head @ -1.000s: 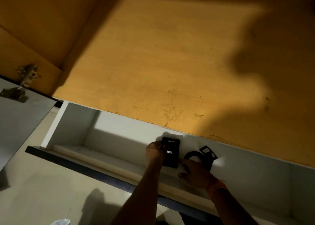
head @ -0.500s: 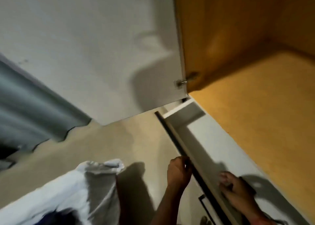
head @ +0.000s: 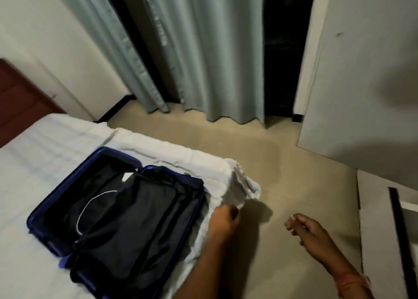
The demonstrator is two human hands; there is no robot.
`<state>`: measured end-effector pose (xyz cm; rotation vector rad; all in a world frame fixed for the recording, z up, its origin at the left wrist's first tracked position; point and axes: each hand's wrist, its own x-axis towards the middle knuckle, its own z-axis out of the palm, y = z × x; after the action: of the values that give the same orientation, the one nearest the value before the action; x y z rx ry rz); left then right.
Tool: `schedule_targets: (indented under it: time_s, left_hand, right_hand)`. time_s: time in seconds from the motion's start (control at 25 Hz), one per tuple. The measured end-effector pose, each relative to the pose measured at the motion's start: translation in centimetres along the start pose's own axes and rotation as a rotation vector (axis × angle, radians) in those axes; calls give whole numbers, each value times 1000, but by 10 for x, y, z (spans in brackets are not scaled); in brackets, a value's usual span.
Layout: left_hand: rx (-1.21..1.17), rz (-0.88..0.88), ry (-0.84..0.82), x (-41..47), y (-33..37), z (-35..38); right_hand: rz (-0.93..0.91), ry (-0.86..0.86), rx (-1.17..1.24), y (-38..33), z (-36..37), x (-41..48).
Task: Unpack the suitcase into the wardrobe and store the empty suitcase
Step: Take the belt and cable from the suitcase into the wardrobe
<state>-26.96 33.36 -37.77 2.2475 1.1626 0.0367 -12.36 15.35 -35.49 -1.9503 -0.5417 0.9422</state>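
The blue hard-shell suitcase [head: 45,210] lies open on the white bed [head: 34,154]. Both halves show dark fabric lining, with a thin white zip line and a small white tag. My left hand [head: 222,223] hovers over the bed's edge just right of the suitcase, its fingers loosely curled, and I see nothing in it. Over the floor, my right hand [head: 305,229] hangs empty with relaxed fingers. At the right stands the white wardrobe door [head: 362,72], swung open, with the pulled-out white drawer [head: 384,219] below it.
Beige floor [head: 271,163] runs between the bed and the wardrobe. Grey-green curtains [head: 203,49] hang along the far wall, with a dark gap beside them. A dark red headboard [head: 18,99] is at the left. A bunched corner of the sheet [head: 239,185] hangs off the bed.
The view swung from the wardrobe drawer to the bed and suitcase. Both hands let go of the black box and the drawer and now hang free near the bed's edge.
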Motion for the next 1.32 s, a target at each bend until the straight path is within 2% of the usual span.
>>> schedule_targets:
  time_s: [0.28, 0.4, 0.56, 0.64, 0.92, 1.08, 1.32]
  left_hand:
    - [-54, -229, 187, 54, -139, -96]
    - [-144, -331, 209, 78, -193, -123]
    - [-217, -435, 246, 96, -266, -152]
    - [-260, -495, 288, 105, -297, -165]
    - [-365, -652, 391, 111, -360, -199]
    - [-359, -771, 468, 103, -392, -211]
    - [-400, -920, 486, 124, -432, -206]
  right_hand:
    - [-141, -215, -96, -109, 173, 97]
    - [-179, -269, -249, -139, 244, 125]
    - [-65, -371, -381, -164, 334, 164]
    - [-70, -415, -435, -184, 374, 175]
    - [-236, -504, -484, -221, 476, 199]
    - [-306, -613, -451, -238, 528, 214]
    - [-263, -717, -504, -244, 601, 268]
